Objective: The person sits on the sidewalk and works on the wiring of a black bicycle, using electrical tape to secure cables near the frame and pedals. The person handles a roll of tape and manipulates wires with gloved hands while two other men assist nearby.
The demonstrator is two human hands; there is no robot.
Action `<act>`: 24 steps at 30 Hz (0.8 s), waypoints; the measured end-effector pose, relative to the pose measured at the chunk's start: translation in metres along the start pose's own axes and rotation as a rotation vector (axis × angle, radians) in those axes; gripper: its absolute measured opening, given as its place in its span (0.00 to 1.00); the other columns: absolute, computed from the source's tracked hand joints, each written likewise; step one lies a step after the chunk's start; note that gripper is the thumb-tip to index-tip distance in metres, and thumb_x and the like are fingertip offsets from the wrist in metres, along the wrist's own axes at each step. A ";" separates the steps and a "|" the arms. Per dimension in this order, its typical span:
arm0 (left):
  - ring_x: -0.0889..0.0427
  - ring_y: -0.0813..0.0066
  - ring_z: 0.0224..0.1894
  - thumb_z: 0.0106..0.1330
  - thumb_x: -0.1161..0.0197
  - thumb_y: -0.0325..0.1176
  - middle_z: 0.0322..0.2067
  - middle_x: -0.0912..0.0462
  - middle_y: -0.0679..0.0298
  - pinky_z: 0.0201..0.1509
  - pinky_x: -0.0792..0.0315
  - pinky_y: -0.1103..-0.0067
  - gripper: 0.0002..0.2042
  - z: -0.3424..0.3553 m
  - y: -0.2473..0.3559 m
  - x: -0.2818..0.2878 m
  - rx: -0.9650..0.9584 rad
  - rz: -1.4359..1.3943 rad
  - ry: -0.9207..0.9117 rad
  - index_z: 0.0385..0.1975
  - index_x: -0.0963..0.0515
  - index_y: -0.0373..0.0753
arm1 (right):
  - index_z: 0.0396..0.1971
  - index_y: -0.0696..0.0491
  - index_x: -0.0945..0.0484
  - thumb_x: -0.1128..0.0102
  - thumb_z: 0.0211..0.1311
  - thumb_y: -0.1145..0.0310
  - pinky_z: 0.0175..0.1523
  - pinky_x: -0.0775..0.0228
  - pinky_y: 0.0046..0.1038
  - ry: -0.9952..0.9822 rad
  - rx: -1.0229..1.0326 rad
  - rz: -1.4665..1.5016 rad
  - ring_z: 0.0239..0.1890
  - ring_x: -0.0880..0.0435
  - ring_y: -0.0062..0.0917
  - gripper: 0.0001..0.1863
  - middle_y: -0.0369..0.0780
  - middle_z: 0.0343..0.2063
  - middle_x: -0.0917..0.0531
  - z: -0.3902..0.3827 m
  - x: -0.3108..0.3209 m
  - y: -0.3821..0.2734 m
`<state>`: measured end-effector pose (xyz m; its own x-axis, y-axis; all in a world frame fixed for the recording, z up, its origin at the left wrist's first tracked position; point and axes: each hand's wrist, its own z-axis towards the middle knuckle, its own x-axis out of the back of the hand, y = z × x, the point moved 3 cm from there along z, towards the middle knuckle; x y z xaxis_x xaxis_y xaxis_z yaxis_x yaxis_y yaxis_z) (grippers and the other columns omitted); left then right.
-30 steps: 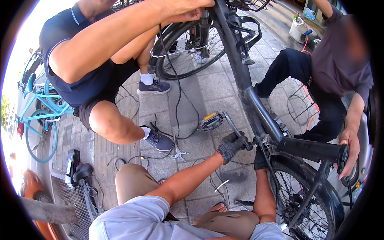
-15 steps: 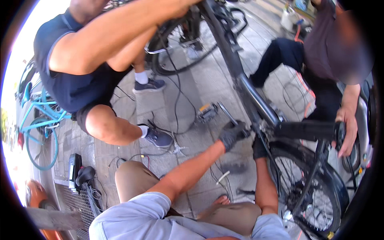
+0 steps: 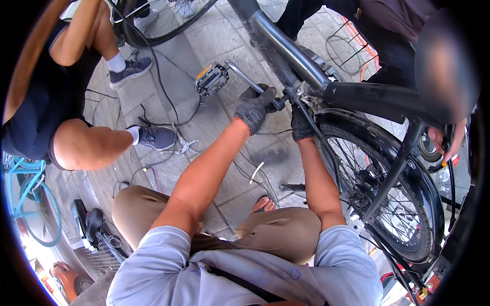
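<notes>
My left hand (image 3: pixel 255 106), in a dark grey glove, is closed around a silver crank arm (image 3: pixel 244 74). At its far end is a black pedal (image 3: pixel 212 80) with an orange reflector. The arm's dark near end lies close to the bottom bracket of a bicycle frame (image 3: pixel 293 56). My right hand (image 3: pixel 302 123), gloved too, is beside the bracket, partly behind a thin dark tube; its fingers are mostly hidden, so I cannot tell what it grips. To its right is the black-fendered wheel (image 3: pixel 380 178).
A person crouches at the left, one shoe (image 3: pixel 155 137) on the paving. Another person's hand (image 3: pixel 457 140) is near the frame at the right. Cables (image 3: pixel 162 84), a white strip (image 3: pixel 256 172) and a silver star-shaped part (image 3: pixel 188 148) lie about. A light-blue bicycle (image 3: pixel 38 183) stands far left.
The view has shifted, so the frame, pedal and both people appear higher and farther left. My left hand still grips the crank arm; my right hand stays by the bottom bracket.
</notes>
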<state>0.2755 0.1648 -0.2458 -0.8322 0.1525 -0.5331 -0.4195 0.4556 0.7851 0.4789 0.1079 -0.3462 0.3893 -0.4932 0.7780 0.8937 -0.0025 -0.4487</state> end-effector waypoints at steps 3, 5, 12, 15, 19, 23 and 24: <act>0.15 0.70 0.36 0.70 0.35 0.34 0.35 0.18 0.62 0.42 0.16 0.70 0.09 -0.007 0.001 -0.002 0.006 -0.011 0.004 0.40 0.22 0.36 | 0.59 0.53 0.24 0.43 0.73 0.62 0.70 0.39 0.43 -0.077 -0.143 0.051 0.62 0.25 0.41 0.20 0.47 0.57 0.20 -0.006 0.003 0.005; 0.17 0.71 0.36 0.71 0.35 0.36 0.35 0.19 0.63 0.46 0.17 0.71 0.08 0.002 -0.004 0.017 -0.084 0.012 -0.197 0.38 0.22 0.39 | 0.63 0.52 0.26 0.45 0.74 0.61 0.71 0.41 0.42 -0.173 -0.261 0.048 0.64 0.27 0.40 0.22 0.46 0.60 0.22 -0.001 0.004 -0.012; 0.17 0.71 0.40 0.70 0.34 0.34 0.38 0.20 0.64 0.46 0.17 0.71 0.12 -0.013 -0.009 0.009 0.018 -0.057 -0.051 0.45 0.26 0.36 | 0.68 0.52 0.29 0.48 0.76 0.63 0.76 0.50 0.36 -0.106 -0.324 0.392 0.71 0.34 0.31 0.24 0.43 0.66 0.26 -0.007 -0.016 0.000; 0.16 0.71 0.38 0.70 0.33 0.34 0.37 0.20 0.63 0.44 0.17 0.71 0.12 -0.018 -0.004 0.008 0.031 -0.043 -0.056 0.45 0.26 0.35 | 0.71 0.55 0.34 0.45 0.75 0.65 0.78 0.54 0.38 -0.078 -0.338 0.368 0.73 0.39 0.33 0.27 0.44 0.70 0.32 -0.003 0.023 -0.033; 0.15 0.71 0.39 0.71 0.35 0.35 0.36 0.19 0.61 0.44 0.17 0.72 0.12 -0.017 -0.004 0.003 0.057 0.002 -0.084 0.45 0.25 0.35 | 0.70 0.58 0.35 0.44 0.74 0.67 0.78 0.54 0.39 -0.066 -0.238 0.244 0.73 0.39 0.34 0.28 0.45 0.70 0.32 0.008 0.040 -0.048; 0.14 0.71 0.42 0.72 0.36 0.41 0.42 0.16 0.57 0.44 0.17 0.72 0.18 -0.031 0.016 -0.001 0.124 0.220 -0.072 0.50 0.22 0.32 | 0.66 0.56 0.29 0.38 0.70 0.69 0.75 0.48 0.42 0.081 -0.194 0.340 0.69 0.32 0.40 0.26 0.48 0.65 0.26 -0.008 0.006 -0.008; 0.14 0.70 0.42 0.72 0.37 0.43 0.44 0.15 0.57 0.44 0.17 0.72 0.20 -0.032 0.025 0.003 0.196 0.463 -0.206 0.52 0.23 0.31 | 0.66 0.57 0.29 0.39 0.70 0.70 0.75 0.47 0.40 0.046 -0.201 0.316 0.68 0.32 0.37 0.26 0.46 0.65 0.26 -0.009 0.002 -0.008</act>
<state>0.2511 0.1488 -0.2180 -0.8176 0.5355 -0.2115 0.0662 0.4523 0.8894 0.4709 0.0991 -0.3451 0.6244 -0.5354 0.5688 0.6675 -0.0125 -0.7445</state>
